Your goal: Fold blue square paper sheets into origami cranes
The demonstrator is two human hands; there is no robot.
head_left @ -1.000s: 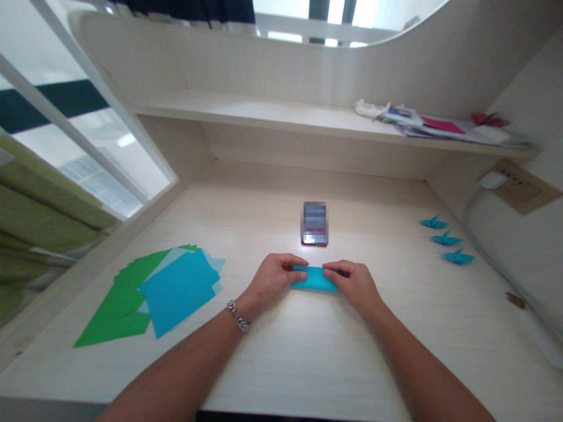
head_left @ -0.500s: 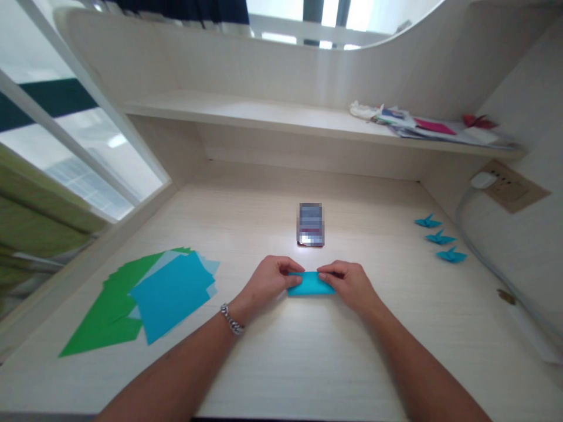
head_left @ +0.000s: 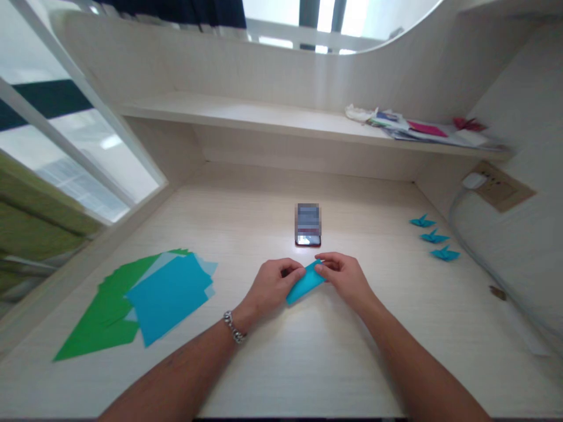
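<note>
Grip: both hands clamped on the folded blue strip (head_left: 303,289). R hand (head_left: 349,276) pinches nr. its 2 o'clock end, thumb vs. index; L hand (head_left: 273,285) has thumb + index drawn together on the long edge, 10 o'clock side. Fingers underneath hidden, can't tell how far they wrap.

Blue strip: btwn the two hands, mid desk (head_left: 316,363), long axis slanting approx. 8 to 2 o'clock. Bare end pts. to 8. Can't tell if it rests flat or is lifted a bit.

Key relation: strip lies approx. 3 o'clock from L hand, approx. 9 from R hand. R hand has the far end; L hand is nearer the bare 8 o'clock end, its fingertips abt. mid-length.

L hand pose: back up, fingers curled, chain bracelet (head_left: 234,327) at wrist; forearm lies back twds. 7–8 o'clock.

R hand pose: back up + outward, index over the far corner, thumb on the near face; forearm lies back twds. 4–5.

Phone (head_left: 308,223): 12 o'clock of strip, flat, screen pixelated.

Sheets: blue sheets (head_left: 171,299) at 9 o'clock, overlapping green sheets (head_left: 94,319); well apart from L hand.

Paper birds (head_left: 433,237): three blue, in a row, btwn 2 and 3 o'clock, well apart from R hand.
</note>
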